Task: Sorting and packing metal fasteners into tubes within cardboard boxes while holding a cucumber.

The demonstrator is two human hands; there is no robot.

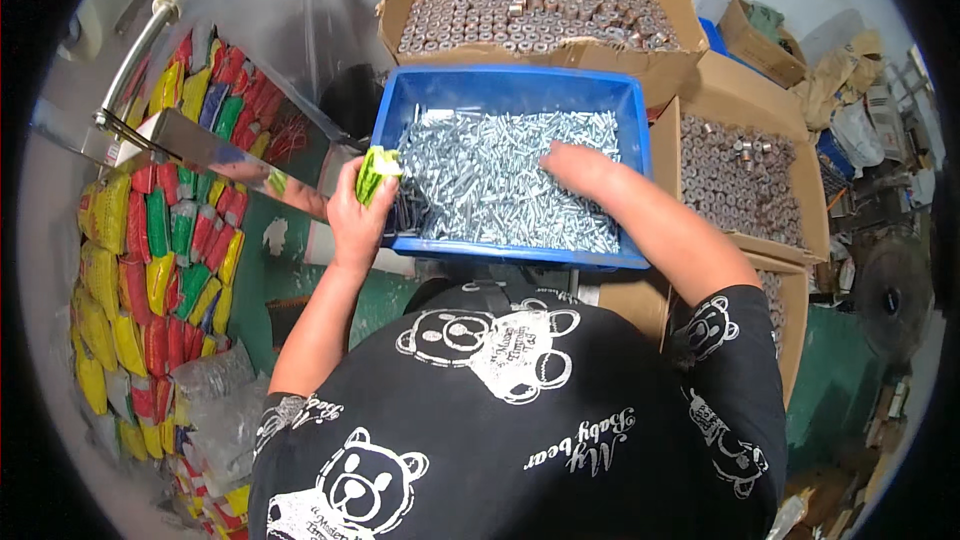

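A blue plastic bin in front of me holds a thick layer of loose silvery metal pins or screws; their exact kind is too small to tell. My left hand is at the bin's left side, its fingers closed round a small bright green bag with a whitish open top. My right hand reaches over the right side and touches the metal pieces. Its fingers are bunched together and point down, with the tips partly hidden, so what they hold cannot be made out.
Behind the bin stands a cardboard box of short metal cylinders. Another carton of similar cylinders is at the right. Stacked red, yellow and green bags line the left, beside a shiny metal bar. A fan is far right.
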